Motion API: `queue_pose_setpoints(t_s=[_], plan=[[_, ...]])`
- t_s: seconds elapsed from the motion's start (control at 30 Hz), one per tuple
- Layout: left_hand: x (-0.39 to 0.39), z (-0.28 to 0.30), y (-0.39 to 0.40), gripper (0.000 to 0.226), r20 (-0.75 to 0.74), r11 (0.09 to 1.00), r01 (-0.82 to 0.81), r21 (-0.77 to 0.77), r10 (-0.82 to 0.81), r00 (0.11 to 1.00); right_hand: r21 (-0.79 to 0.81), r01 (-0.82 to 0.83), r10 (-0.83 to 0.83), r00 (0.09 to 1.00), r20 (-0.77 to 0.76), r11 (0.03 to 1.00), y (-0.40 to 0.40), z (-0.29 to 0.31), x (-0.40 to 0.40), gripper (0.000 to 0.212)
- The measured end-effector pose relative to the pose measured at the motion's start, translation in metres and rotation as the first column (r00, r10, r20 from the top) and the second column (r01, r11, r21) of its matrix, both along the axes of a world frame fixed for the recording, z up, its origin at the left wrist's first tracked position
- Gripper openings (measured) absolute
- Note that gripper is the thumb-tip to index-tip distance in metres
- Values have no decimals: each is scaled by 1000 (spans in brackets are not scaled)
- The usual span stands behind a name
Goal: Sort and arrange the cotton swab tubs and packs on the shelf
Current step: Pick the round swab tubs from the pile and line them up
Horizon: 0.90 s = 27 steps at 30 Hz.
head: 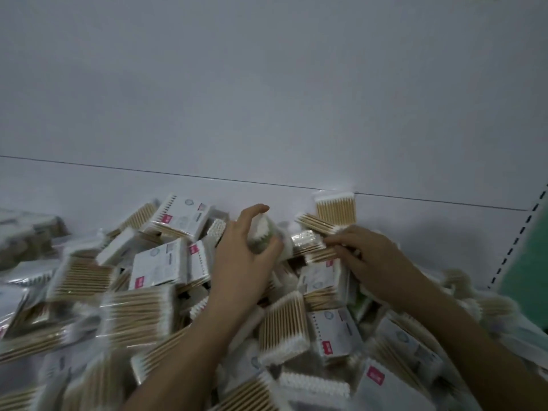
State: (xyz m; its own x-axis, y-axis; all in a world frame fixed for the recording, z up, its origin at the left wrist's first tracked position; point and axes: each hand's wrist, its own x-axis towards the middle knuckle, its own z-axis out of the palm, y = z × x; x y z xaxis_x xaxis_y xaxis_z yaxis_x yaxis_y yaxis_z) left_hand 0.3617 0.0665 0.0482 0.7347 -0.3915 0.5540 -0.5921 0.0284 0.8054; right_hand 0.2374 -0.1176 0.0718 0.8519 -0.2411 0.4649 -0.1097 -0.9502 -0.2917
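1. Nearest the viewer, below both wrists, loose packs (pixel 142 318) of wooden-stemmed cotton swabs lay heaped at every angle on the shelf (pixel 74 191); one pack (pixel 284 330) sat tilted between the two forearms; none was yet lined up, so the sorting looked barely begun.
2. The risk, as I judged it, lay in that heap; the wrappers looked slick and the packs leaned on one another, so pulling one from underneath could send its neighbours sliding toward the front edge.
3. The left hand (pixel 243 250) had its fingers curled round a small tub (pixel 262 235) of white-tipped swabs, thumb arched above it; the grip looked partial and blurred, so the tub might slip if lifted quickly.
4. The right hand (pixel 364 256), just beside the left, pressed its fingers onto a clear pack (pixel 308 243); whether it pinched that pack or only rested on it, I could not tell.
5. Beyond the right fingertips one pack (pixel 336 207) stood upright against the white back panel (pixel 267 99); a nudge could topple it.
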Motion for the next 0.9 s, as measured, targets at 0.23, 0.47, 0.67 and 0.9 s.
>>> queue_pose_setpoints(t_s=[0.23, 0.47, 0.67, 0.9], plan=[[1, -1, 3, 41, -12, 996, 26, 84, -25, 1000, -133, 155, -190, 931, -312, 979, 4, 25, 20, 35], [4, -2, 3, 43, 20, 994, 37, 107, -40, 999, -363, 200, -353, 831, -429, 910, -3, 22, 19, 56], [5, -4, 2, 42, 37, 994, 24, 106, -28, 999, -436, 166, -322, 894, -312, 885, 3, 23, 21, 35], [-1, 0, 6, 54, -12, 999, 45, -22, -45, 999, -265, 164, -253, 904, -346, 950, -1, 43, 21, 24]])
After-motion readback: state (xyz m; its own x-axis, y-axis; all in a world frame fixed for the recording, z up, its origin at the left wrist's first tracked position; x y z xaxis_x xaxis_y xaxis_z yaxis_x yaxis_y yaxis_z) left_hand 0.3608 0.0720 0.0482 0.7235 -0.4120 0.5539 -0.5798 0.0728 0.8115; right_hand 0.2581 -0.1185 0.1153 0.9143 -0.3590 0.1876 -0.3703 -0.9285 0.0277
